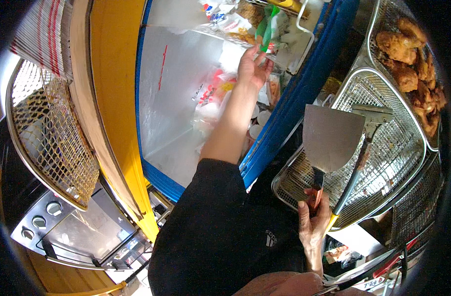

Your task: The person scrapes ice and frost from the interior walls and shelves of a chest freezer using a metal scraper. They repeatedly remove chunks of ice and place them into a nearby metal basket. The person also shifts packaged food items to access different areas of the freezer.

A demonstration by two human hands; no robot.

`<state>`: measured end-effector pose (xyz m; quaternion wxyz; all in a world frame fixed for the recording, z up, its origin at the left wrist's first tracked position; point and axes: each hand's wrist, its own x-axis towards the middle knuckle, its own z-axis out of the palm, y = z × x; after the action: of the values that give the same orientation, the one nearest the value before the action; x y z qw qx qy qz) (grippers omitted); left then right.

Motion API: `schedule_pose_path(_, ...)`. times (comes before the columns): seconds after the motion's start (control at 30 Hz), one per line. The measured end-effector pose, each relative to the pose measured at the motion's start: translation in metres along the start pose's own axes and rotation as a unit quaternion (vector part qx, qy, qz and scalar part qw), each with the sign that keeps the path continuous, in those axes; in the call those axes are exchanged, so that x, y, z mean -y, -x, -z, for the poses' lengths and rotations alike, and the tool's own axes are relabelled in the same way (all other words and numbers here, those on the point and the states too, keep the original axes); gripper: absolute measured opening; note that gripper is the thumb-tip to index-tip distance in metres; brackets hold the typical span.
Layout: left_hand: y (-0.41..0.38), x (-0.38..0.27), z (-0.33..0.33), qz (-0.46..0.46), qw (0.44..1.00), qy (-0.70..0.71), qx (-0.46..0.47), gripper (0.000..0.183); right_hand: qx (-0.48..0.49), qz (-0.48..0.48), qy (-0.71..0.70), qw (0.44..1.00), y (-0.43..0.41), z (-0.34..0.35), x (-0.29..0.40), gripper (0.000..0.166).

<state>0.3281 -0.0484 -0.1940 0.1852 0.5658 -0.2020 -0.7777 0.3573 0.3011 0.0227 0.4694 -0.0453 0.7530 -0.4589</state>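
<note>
My left hand [253,68], on a bare forearm below a black sleeve, reaches into a blue-rimmed chest freezer [218,148]. Its fingertips meet the lower end of a green and clear plastic bag [268,27] at a wire basket; whether they grip it is unclear. Below the hand lie printed plastic bags [214,88] and round white-topped containers [256,131]. At the right, my right hand [314,214] is closed round the handle of a wide metal scraper [333,137], its blade pointing up over wire mesh baskets.
An empty-looking wire fry basket [381,148] with a long handle lies at the right, beside another holding fried chicken pieces [399,46]. On the left are a yellow panel [116,74], a hanging mesh basket [51,129], a striped cloth [44,33] and a steel appliance with knobs [53,208].
</note>
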Motion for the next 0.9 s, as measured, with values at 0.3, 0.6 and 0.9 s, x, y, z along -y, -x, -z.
schedule_pose_path(0.3,-0.074,-0.043,0.032,0.018,0.990,0.140,0.005,0.015,-0.004,0.004,0.009,1.000,0.003,-0.001,-0.007,0.029)
schedule_pose_path(0.6,-0.108,-0.052,0.048,0.075,0.989,0.102,0.071,0.022,0.015,0.060,0.003,0.998,0.002,-0.011,-0.006,0.031)
schedule_pose_path(0.9,-0.115,-0.063,0.038,0.081,0.992,0.062,0.070,0.024,0.025,0.033,0.004,0.999,0.001,-0.012,-0.006,0.036)
